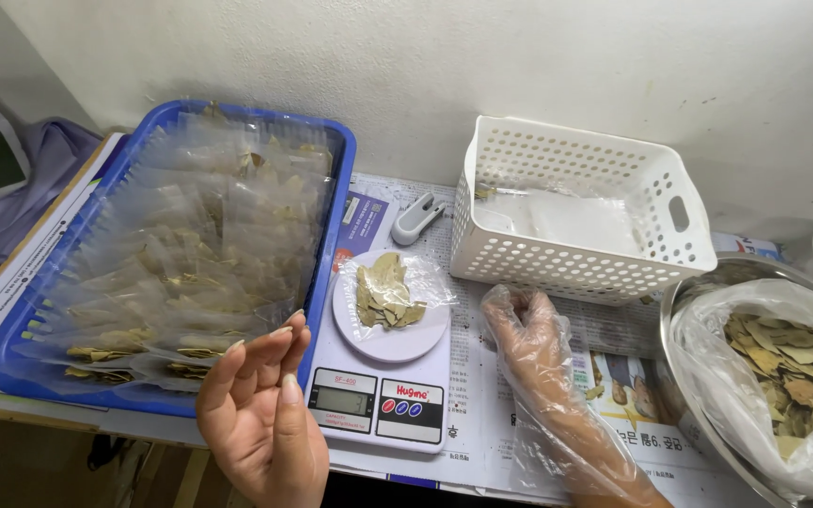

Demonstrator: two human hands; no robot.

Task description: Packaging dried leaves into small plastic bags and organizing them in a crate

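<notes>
My left hand (pixel 260 409) is bare and raised, palm up, fingers loosely curled and apart, holding nothing, just left of a white digital kitchen scale (pixel 386 376). A small clear bag of dried bay leaves (pixel 389 290) lies on the scale's round plate. My right hand (pixel 543 372), in a clear plastic glove, rests on the newspaper to the right of the scale, fingers curled, with nothing visible in it. A blue tray (pixel 331 202) at left holds several filled clear bags of leaves.
A white perforated basket (pixel 576 259) with empty clear bags stands behind my right hand. A metal bowl (pixel 684 292) lined with plastic holds loose dried leaves (pixel 797 362) at right. A small grey sealer-like tool (pixel 418 216) lies behind the scale. Newspaper (pixel 613 376) covers the table.
</notes>
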